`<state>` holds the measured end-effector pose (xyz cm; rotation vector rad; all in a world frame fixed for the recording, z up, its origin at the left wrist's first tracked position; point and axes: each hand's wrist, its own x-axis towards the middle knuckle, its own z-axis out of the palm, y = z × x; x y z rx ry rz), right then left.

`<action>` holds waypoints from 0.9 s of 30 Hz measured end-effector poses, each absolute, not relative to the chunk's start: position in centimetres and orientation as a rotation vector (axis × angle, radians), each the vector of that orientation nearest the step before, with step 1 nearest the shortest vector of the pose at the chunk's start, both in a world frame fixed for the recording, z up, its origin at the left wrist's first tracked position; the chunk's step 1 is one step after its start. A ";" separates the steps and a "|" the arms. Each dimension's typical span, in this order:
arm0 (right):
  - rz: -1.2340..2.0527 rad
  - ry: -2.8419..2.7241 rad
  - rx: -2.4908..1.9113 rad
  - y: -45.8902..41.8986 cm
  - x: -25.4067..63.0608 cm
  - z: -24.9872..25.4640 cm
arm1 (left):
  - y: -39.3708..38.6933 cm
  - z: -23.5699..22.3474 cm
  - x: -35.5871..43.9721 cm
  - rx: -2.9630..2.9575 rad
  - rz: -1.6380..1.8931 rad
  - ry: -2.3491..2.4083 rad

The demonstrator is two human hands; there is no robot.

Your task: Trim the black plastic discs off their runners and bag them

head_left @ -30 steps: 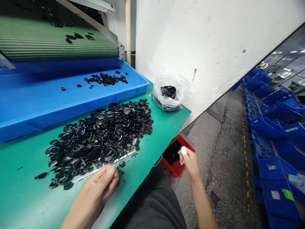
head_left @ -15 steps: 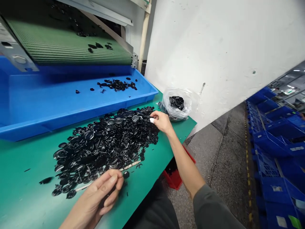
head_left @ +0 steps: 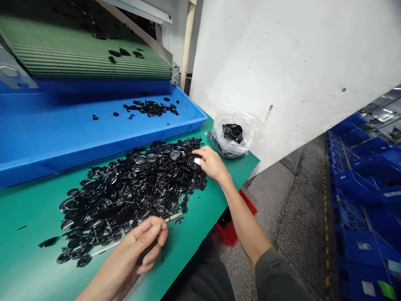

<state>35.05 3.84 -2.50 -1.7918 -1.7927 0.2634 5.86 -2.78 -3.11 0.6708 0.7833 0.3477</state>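
Note:
A heap of glossy black plastic parts [head_left: 131, 196], round discs with small runner pieces among them, lies on the green mat [head_left: 28, 267]. My right hand [head_left: 213, 164], with a white cot on one fingertip, rests at the heap's upper right edge, fingers among the parts. Whether it holds a small piece is hidden. My left hand [head_left: 138, 246] sits at the heap's lower edge, gripping a thin pale stick [head_left: 125, 240] that lies across the parts.
A blue tray [head_left: 103, 144] with scattered black parts sits beneath a green ribbed conveyor belt [head_left: 78, 54]. A clear plastic bag of black parts [head_left: 232, 136] stands on the mat. A red bin [head_left: 228, 232] sits below the mat's edge; blue crates [head_left: 363, 196] line the floor at right.
My right hand has moved from above the red bin to the heap's upper right edge. The left hand and stick have stayed at the heap's lower edge, and the view has tilted.

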 end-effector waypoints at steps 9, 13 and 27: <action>0.459 -1.455 -1.650 2.8 34.6 -2.1 | -2.9 -3.1 5.9 0.647 0.382 0.789; 0.812 -1.218 -1.492 0.9 31.3 -1.4 | -3.1 -2.5 6.2 0.777 0.432 0.815; 1.031 -1.469 -1.433 -5.6 23.0 -1.2 | -1.8 -2.6 5.0 1.369 0.515 0.922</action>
